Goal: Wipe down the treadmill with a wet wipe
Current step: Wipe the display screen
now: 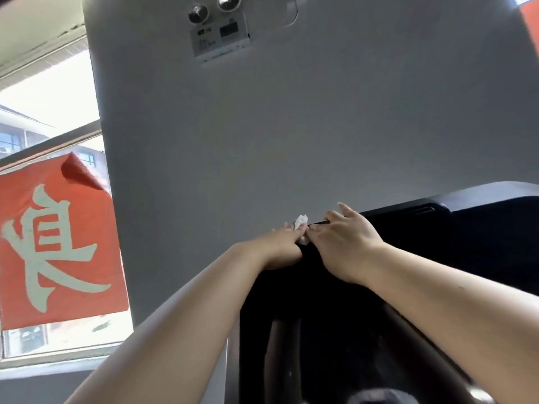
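The black treadmill console (408, 258) fills the lower right of the head view. At its top left corner my left hand (280, 243) grips a crumpled white wet wipe (301, 223) against the edge. Beside it, my right hand (344, 237) lies on the console's top edge with its fingers stretched out, its fingertips close to the wipe. Most of the wipe is hidden between the two hands.
A grey wall (291, 126) stands right behind the console, with an emergency light unit (218, 33) high up. To the left is a window (43, 97) with a red paper sign (58, 249). A dark handrail (423, 345) runs down at lower right.
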{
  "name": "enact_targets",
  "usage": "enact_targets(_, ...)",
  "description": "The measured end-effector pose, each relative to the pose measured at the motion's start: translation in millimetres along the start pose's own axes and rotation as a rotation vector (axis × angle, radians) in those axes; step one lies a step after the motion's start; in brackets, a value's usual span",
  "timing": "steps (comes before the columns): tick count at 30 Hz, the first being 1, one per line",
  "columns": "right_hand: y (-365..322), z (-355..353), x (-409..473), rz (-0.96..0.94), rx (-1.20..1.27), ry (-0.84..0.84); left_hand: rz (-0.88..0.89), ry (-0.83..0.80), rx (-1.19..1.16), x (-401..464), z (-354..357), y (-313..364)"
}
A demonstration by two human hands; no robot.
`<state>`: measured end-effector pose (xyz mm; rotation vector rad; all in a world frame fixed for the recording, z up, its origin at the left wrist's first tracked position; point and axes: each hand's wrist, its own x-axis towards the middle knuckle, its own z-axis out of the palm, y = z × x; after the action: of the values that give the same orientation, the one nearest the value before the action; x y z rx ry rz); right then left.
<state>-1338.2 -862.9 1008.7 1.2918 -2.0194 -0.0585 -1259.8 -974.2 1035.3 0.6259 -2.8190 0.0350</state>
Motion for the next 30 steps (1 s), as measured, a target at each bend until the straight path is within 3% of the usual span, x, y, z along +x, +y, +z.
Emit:
enact_targets(5, 3.1, -1.2, -7.4, 0.041, 0.106, -0.010, 0.035, 0.001, 0.022, 7.8, 5.4, 13.2)
enact_targets(8, -1.8, 2.6, -6.5, 0.074, 0.322, 0.078, 0.031, 0.064, -0.097, 1.9, 6.4, 9.8)
enact_targets(11, -8.6, 3.7, -4.4, 0.001, 0.475, 0.052, -0.005, 0.121, -0.207, 0.0, 8.2, 4.0)
enact_targets(16, -18.8, -1.0, 11.6, -0.026, 0.277, -0.013, -0.013, 0.134, -0.337, -10.7, 11.8, -23.7)
enact_targets(25, -79.0, -5.2, 39.9, -0.157, 0.494, 0.001, 0.008, 0.309, -0.341, -88.1, 40.2, -84.7)
enact_targets(30, -120.4, 0.9, 17.1, -0.382, 0.199, 0.009, -0.073, 0.254, -0.396, -120.5, 65.8, -114.5)
